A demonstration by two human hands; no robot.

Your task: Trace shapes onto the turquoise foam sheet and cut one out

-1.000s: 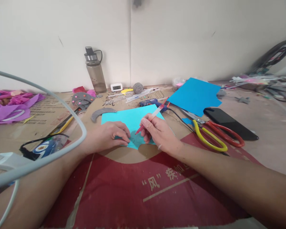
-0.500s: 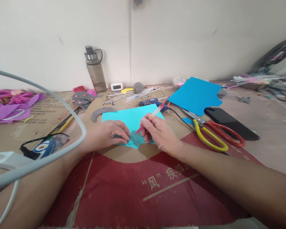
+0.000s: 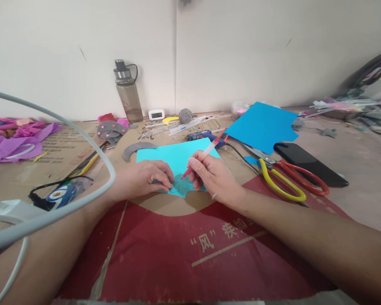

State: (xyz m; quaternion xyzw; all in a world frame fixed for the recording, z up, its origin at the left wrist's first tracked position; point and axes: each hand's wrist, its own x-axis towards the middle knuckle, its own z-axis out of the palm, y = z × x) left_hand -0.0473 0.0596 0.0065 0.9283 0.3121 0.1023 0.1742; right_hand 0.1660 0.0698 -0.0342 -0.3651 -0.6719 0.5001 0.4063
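My right hand (image 3: pixel 211 176) is closed round a red-tipped pen (image 3: pixel 211 146) with a clear barrel. The pen slants, its tip just over the lower part of a turquoise sheet of paper (image 3: pixel 178 153); whether it touches cannot be told. Faint drawn lines show on the paper below the tip. My left hand (image 3: pixel 149 178) rests on the sheet's lower left, thumb and fingertips close together against the paper. What lies under those fingertips, if anything, is too small to make out. The sheet's lower edge is cut in curves.
Scissors (image 3: pixel 282 178) with yellow and red handles lie right, beside a black phone (image 3: pixel 307 164) and a blue sheet (image 3: pixel 262 125). Behind stand a bottle (image 3: pixel 128 97) and a small white digital clock (image 3: pixel 156 114). A grey crescent (image 3: pixel 136 149) touches the paper. A white cable (image 3: pixel 82 131) crosses the left.
The pen tip has shifted slightly on the paper, and the view has moved a little. Both hands keep nearly the same place and grip.
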